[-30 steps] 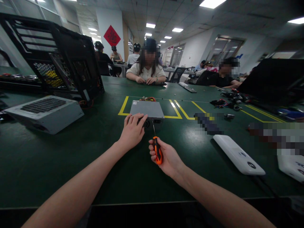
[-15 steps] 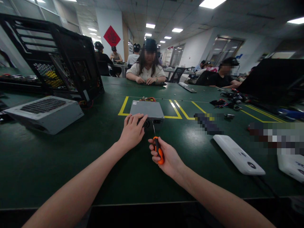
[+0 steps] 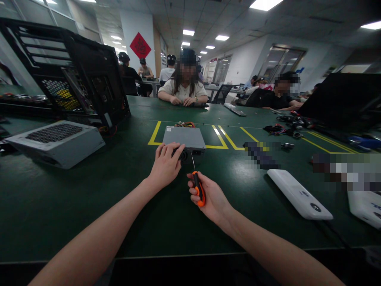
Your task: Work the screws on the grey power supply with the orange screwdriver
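A grey computer power supply unit (image 3: 184,137) lies flat on the green table, its socket side facing me and a bundle of coloured wires (image 3: 187,124) at its far side. My left hand (image 3: 167,163) grips its near left corner, fingers over the top edge, covering part of the front face. In my right hand (image 3: 210,194) is a screwdriver (image 3: 199,188) with an orange and black handle, fingers wrapped round it. The screwdriver's thin shaft points up to the front face near the socket; I cannot make out a screw at its tip.
At left stand an open black computer case (image 3: 89,79) and a second power supply unit (image 3: 56,141). White power bank-like devices (image 3: 299,194) and loose cables (image 3: 279,129) lie at right. A co-worker (image 3: 184,87) sits across the table (image 3: 125,222), which has yellow tape marks.
The screwdriver handle has turned slightly in my right hand, and its fingers have shifted a little. My left hand and the power supply unit have stayed in place.
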